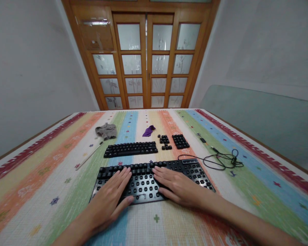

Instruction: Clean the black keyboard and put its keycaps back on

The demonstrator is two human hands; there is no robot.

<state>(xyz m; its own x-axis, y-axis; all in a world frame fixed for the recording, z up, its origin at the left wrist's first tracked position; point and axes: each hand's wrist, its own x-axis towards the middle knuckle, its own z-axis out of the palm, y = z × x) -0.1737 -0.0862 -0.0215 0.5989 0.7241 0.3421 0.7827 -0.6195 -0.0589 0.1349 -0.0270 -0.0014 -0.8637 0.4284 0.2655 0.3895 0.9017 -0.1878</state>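
Note:
A black keyboard [146, 188] lies in front of me, most of its lower sockets bare, with keycaps along its upper rows. My left hand [113, 191] rests flat on its left part, fingertips at the keycap rows and fingers stretched. Over the middle right lies my right hand [174, 184], fingers extended, tips by the upper keycaps. Behind the keyboard, loose black keycaps [130, 149] stand in rows as a block. Two smaller groups sit to the right: navigation keycaps [164, 139] and number-pad keycaps [180, 141]. My palms hide parts of the board.
A grey cloth [106, 131] and a thin stick with a dark tip [89, 155] lie at left. A purple cloth [149, 131] is farther back. The keyboard cable [220, 160] coils at right on the striped tablecloth [53, 177]. Wooden glass-paned doors [146, 61] stand beyond.

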